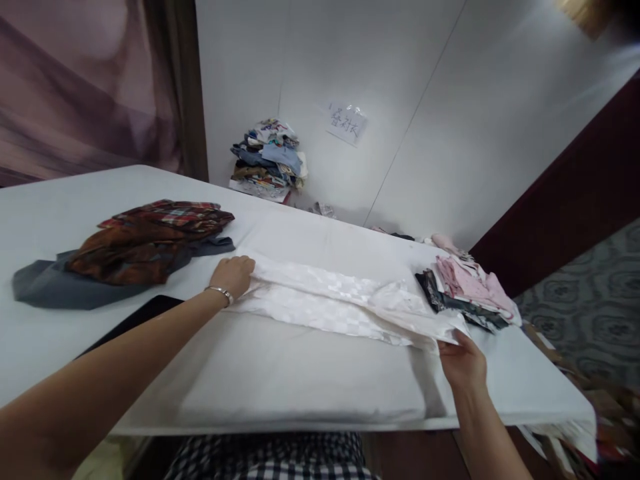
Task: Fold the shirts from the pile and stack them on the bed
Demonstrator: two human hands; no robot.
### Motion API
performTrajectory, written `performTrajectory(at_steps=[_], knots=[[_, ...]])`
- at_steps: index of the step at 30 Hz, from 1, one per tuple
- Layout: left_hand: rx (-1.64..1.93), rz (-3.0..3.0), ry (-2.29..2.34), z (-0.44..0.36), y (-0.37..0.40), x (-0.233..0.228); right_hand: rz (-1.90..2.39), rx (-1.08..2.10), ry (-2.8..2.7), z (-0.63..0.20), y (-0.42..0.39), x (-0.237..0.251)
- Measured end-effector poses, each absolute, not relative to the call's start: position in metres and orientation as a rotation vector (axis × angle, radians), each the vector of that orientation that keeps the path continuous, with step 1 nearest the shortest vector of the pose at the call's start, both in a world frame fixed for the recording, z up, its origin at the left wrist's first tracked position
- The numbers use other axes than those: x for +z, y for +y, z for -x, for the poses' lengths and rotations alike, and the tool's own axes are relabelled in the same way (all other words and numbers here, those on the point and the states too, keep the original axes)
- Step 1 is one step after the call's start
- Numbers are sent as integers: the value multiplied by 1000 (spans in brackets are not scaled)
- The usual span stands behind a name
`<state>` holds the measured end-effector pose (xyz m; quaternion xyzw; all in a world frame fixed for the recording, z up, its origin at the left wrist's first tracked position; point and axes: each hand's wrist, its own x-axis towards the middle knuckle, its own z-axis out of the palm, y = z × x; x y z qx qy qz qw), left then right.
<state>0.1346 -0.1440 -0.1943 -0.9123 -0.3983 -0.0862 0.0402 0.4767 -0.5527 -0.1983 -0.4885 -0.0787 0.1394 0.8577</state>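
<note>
A white garment with a faint checked sheen lies stretched lengthwise across the white-covered table. Its kind of clothing I cannot make out. My left hand, with a silver bracelet at the wrist, is closed on the garment's left end, close to the tabletop. At the opposite end, my right hand grips the cloth between thumb and fingers, lifting that edge slightly. The fabric runs folded in a long strip between both hands.
Left on the table is a heap of brown plaid and grey clothes, beside a flat black item. Folded pink and dark clothes lie at right. Behind, a clothes stack stands against the wall below a handwritten paper sign.
</note>
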Motion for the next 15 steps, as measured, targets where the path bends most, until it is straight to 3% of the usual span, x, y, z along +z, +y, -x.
performTrajectory(at_steps=[6,15], knots=[[-132,2777,-1226,-134,-144,-206,1081,414,-100,-453,-558,-212],[-67,2835,-1220,-126,-148,-205,1073,149,-124,-471,-541,-193]])
